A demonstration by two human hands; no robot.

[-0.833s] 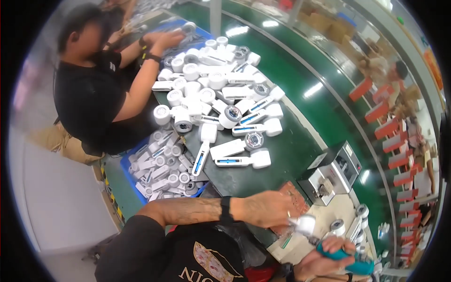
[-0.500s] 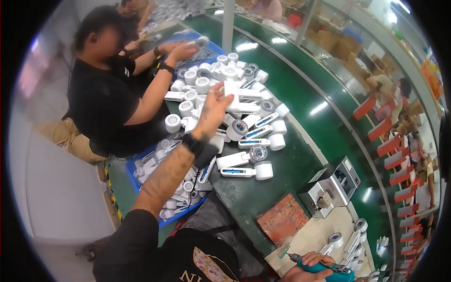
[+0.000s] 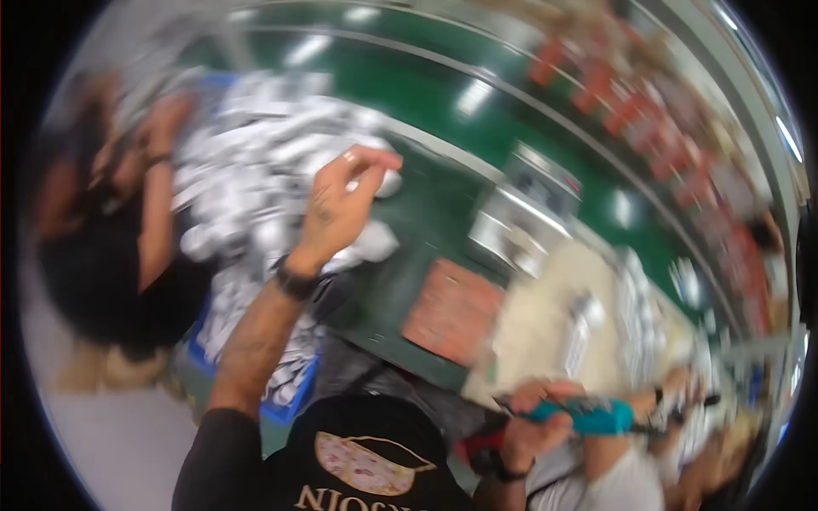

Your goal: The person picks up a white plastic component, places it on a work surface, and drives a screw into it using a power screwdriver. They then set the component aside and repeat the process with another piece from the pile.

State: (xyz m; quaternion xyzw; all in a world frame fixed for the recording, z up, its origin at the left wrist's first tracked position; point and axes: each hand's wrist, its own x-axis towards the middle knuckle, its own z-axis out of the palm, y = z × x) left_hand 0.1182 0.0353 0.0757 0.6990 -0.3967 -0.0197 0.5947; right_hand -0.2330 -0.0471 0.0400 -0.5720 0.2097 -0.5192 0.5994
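My left hand [image 3: 339, 204], with a dark band at its wrist, is raised beside the right edge of a heap of white handheld-fan parts [image 3: 277, 145]. Its fingers are bent and the thumb stands apart from them; nothing shows between them. A rounded white part [image 3: 375, 242] lies just below that hand. At the lower right, my right hand [image 3: 537, 439] is wrapped around a teal electric screwdriver [image 3: 596, 415], whose tip points left. Motion blur hides the finer detail of the parts.
On the green table [image 3: 383, 281] lies a worn red board [image 3: 452, 311]. A silver machine [image 3: 524, 209] stands behind it. White parts [image 3: 584, 328] rest on a beige surface at right. A blue bin [image 3: 290, 396] holds more parts. Co-workers sit at left [image 3: 111, 272] and lower right [image 3: 605, 473].
My left hand has let go of a white fan part and drawn back from the heap. The view has swung right. My right hand still grips the screwdriver.
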